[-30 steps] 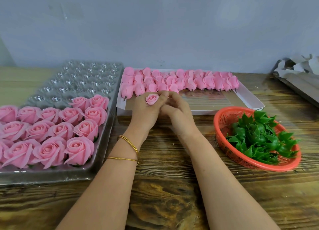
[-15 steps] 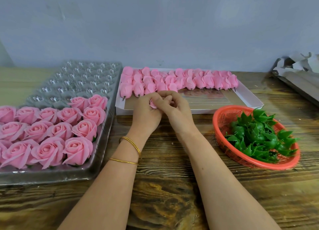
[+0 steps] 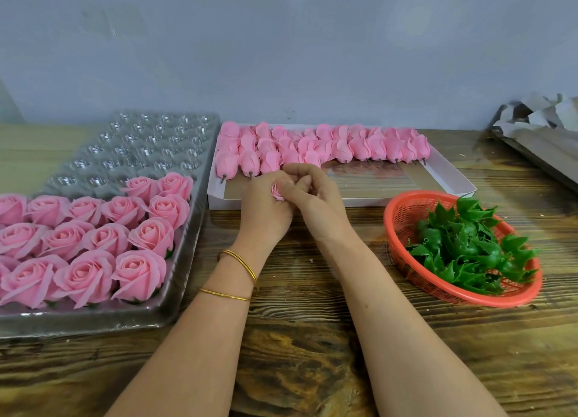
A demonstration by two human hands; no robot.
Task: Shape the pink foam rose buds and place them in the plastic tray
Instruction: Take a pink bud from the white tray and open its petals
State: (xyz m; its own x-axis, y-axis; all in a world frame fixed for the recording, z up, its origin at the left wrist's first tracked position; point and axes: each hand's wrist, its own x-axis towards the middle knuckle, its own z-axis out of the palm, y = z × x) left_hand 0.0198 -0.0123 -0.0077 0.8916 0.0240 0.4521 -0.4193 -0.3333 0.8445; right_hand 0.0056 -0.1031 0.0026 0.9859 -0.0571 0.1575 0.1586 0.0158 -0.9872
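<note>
Pinching a featherlight, crushable foam bud (image 3: pixel 276 192), the left grip (image 3: pixel 264 208) and right grip (image 3: pixel 317 204) are curling round it, likely safest held by its base.

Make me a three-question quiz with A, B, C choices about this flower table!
1. Where is the red basket? A) on the floor B) on the wooden table C) on a chair
2. What colour are the leafy pieces inside it? A) green B) blue C) yellow
3. What are the left hand and right hand doing? A) resting flat B) waving C) holding one pink bud together

B, it sits on the wood; A, they are plainly green; C, fingers of both curl round it.
</note>
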